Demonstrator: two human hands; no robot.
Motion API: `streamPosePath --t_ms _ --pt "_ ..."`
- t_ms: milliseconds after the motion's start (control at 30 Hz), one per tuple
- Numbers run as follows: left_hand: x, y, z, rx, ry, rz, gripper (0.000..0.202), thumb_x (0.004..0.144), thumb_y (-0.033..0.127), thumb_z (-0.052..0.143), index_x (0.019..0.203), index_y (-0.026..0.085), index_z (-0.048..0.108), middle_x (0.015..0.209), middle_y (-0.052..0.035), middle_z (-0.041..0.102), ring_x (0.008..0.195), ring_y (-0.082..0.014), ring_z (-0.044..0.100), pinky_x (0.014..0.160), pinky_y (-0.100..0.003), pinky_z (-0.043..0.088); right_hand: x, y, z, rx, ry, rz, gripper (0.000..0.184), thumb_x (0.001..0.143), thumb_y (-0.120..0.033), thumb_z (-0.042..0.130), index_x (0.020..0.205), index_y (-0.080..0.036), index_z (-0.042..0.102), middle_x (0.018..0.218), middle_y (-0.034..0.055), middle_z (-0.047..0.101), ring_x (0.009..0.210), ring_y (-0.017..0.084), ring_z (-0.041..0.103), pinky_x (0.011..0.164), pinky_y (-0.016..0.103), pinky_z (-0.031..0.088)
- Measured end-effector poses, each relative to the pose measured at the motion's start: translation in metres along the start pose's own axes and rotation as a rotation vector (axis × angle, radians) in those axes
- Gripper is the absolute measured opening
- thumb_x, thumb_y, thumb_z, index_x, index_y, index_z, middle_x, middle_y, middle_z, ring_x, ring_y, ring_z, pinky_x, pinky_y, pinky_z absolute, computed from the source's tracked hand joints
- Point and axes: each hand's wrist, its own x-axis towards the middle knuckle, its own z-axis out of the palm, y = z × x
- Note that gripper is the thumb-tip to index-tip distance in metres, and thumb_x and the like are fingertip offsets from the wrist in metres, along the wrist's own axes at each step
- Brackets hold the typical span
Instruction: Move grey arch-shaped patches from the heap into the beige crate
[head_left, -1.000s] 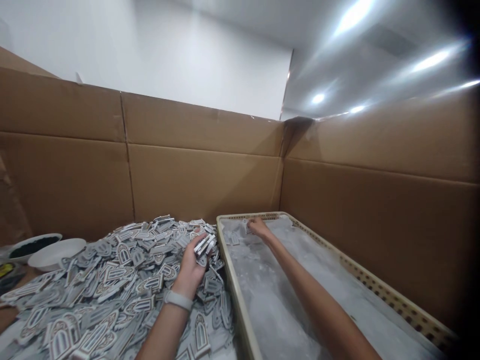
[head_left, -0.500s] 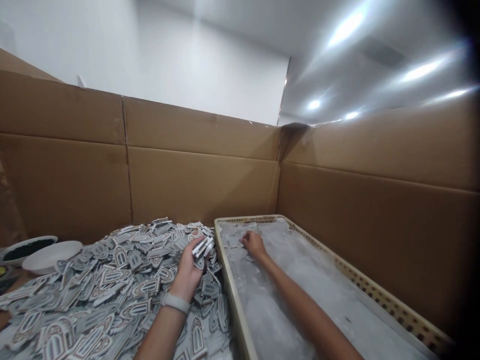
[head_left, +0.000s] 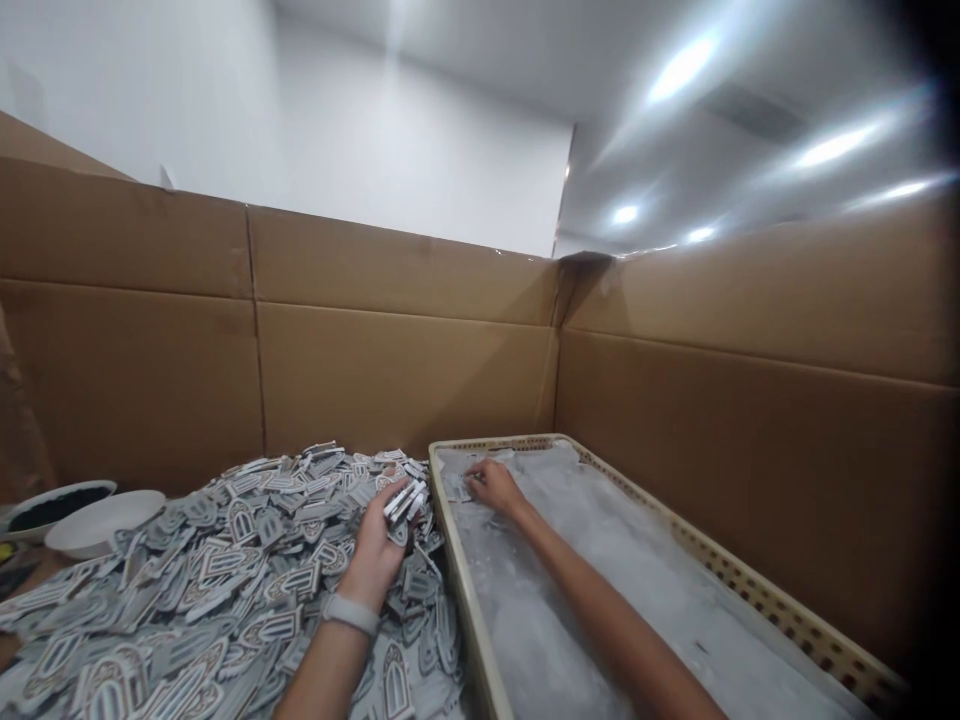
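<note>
Cardboard walls (head_left: 405,370) stand behind a heap of arch-shaped pieces (head_left: 217,570), lower left, and 2 bowls (head_left: 105,525) at the left edge, under bright ceiling lights (head_left: 682,68). A tray (head_left: 466,590) with a raised rim fills the lower right, its cloudy sheeting (head_left: 675,610) spreading either side of the right forearm (head_left: 592,600). At lower centre the left hand (head_left: 379,545) clasps a stack of pieces (head_left: 405,503), while the right hand (head_left: 496,486) bunches its fingers beside flat pieces (head_left: 455,489) at the tray's far left; whether it pinches any I cannot tell.

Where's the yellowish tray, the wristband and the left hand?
Yellowish tray (head_left: 466,600): head view, on its left rim.
Wristband (head_left: 351,612): head view, middle of the band.
Left hand (head_left: 377,550): head view, middle of the hand.
</note>
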Motion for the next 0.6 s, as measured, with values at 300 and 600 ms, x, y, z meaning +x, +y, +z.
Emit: streamPosePath --t_ms 300,600 --pt "-0.005 0.001 0.006 0.008 0.015 -0.011 0.015 0.082 0.004 0.069 0.094 0.012 0.067 0.076 -0.0026 0.072 0.053 -0.0133 0.066 0.047 -0.022 0.053 -0.016 -0.002 0.015 -0.012 -0.050 -0.142 0.027 0.100 -0.025 0.062 0.103 -0.012 0.085 0.117 0.0171 0.078 0.115 0.029 0.066 0.109 0.038 0.043" --pt "-0.013 -0.001 0.013 -0.007 0.005 -0.001 0.020 0.076 0.003 0.072 0.092 0.012 0.065 0.075 -0.0031 0.071 0.055 -0.0133 0.066 0.052 -0.021 0.054 0.006 -0.040 -0.013 0.041 0.062 -0.077 0.023 0.096 -0.019 0.061 0.095 -0.011 0.082 0.105 0.0162 0.076 0.108 0.027 0.067 0.103 0.037 0.047"
